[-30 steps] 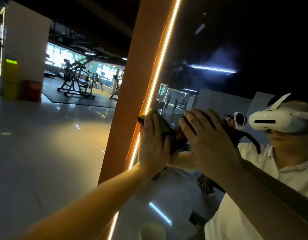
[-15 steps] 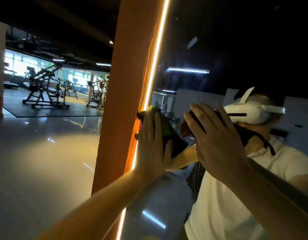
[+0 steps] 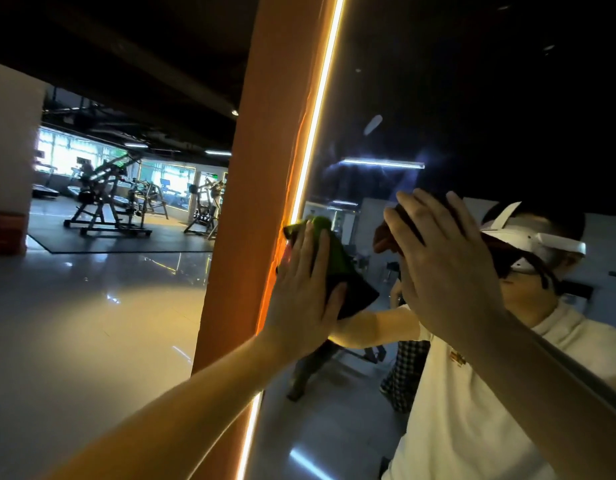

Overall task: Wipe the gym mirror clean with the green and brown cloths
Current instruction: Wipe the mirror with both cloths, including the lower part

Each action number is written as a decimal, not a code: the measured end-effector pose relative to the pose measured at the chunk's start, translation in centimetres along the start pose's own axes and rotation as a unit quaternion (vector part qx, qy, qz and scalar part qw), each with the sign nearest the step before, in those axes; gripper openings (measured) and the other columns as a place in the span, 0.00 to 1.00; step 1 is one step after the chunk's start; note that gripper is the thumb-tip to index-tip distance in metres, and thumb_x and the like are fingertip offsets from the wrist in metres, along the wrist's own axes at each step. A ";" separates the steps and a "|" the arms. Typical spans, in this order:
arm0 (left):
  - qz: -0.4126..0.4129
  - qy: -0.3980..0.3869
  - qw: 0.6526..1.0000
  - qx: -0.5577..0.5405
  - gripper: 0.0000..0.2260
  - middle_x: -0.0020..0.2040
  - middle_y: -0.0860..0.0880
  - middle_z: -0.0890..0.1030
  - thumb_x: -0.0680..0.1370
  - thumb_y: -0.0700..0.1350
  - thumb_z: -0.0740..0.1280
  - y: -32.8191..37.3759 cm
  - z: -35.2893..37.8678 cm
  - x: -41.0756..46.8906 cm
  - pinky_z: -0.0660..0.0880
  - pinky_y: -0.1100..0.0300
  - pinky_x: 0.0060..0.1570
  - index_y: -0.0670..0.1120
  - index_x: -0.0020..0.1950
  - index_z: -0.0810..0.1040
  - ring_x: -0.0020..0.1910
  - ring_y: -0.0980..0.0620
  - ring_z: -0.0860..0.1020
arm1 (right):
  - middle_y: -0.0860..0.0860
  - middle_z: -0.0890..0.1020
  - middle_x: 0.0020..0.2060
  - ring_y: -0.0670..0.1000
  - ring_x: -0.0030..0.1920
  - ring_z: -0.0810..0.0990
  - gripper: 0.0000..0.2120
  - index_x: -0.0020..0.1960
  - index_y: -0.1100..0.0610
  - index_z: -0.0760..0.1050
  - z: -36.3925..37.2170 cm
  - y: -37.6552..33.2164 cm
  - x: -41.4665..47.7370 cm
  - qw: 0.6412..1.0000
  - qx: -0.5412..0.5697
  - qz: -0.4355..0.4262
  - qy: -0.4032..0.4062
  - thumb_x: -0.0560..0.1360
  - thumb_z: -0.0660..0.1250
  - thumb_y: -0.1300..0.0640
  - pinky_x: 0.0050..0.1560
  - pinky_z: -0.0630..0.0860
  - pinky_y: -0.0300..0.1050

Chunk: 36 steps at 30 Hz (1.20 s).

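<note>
left hand lay flat, fingers straight, pressing the green cloth on the mirror at its left edge. right hand pressed the brown cloth flat further in. a smear higher on the mirror suggested wiping was unfinished.

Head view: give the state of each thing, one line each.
left hand, flat, pressing the green cloth to the mirror
green cloth, pinned on glass beside the LED strip
right hand, flat, pressing the brown cloth
brown cloth, mostly hidden under it
mirror, hazy smears above the hands
LED strip, lit
</note>
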<state>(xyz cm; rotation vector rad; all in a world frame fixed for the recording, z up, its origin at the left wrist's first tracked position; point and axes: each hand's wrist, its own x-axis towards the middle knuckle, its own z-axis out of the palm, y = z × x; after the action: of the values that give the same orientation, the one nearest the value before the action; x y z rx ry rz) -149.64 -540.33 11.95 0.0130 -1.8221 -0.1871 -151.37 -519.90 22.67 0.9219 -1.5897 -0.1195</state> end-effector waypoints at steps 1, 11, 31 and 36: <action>0.003 0.013 1.000 -0.006 0.31 0.84 0.40 0.54 0.86 0.56 0.50 0.5 0.0 1.4 0.57 0.38 0.79 0.38 0.84 0.53 0.84 0.41 0.51 | 0.63 0.70 0.75 0.64 0.77 0.65 0.32 0.75 0.62 0.69 0.0 0.0 0.1 1.000 0.003 0.002 0.005 0.72 0.68 0.57 0.79 0.57 0.65; 0.016 -0.009 1.000 0.006 0.31 0.84 0.40 0.54 0.85 0.57 0.52 -0.8 -0.4 -2.0 0.59 0.36 0.78 0.41 0.84 0.54 0.83 0.40 0.53 | 0.63 0.71 0.74 0.64 0.76 0.67 0.27 0.74 0.62 0.71 0.5 -0.2 -0.3 1.000 0.013 -0.013 0.012 0.76 0.61 0.57 0.78 0.58 0.65; 0.033 -0.040 0.999 -0.017 0.32 0.85 0.41 0.48 0.87 0.59 0.46 -1.2 1.0 -8.6 0.64 0.31 0.74 0.39 0.84 0.51 0.83 0.38 0.50 | 0.63 0.74 0.71 0.65 0.73 0.71 0.27 0.73 0.62 0.71 0.0 2.0 0.0 0.998 0.051 -0.014 0.044 0.74 0.65 0.59 0.76 0.64 0.65; -0.019 0.030 0.999 -0.030 0.32 0.85 0.41 0.51 0.86 0.60 0.45 0.1 0.5 1.3 0.57 0.34 0.78 0.42 0.84 0.50 0.84 0.41 0.50 | 0.62 0.74 0.71 0.64 0.73 0.71 0.29 0.72 0.62 0.72 -0.4 2.4 0.1 0.997 0.054 -0.027 0.037 0.72 0.67 0.59 0.75 0.65 0.67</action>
<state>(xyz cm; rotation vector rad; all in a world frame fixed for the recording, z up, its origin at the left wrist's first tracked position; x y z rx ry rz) -150.46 -540.32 13.11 0.0102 -1.7572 -0.2654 -152.19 -518.21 24.16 1.0430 -1.5155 -0.0373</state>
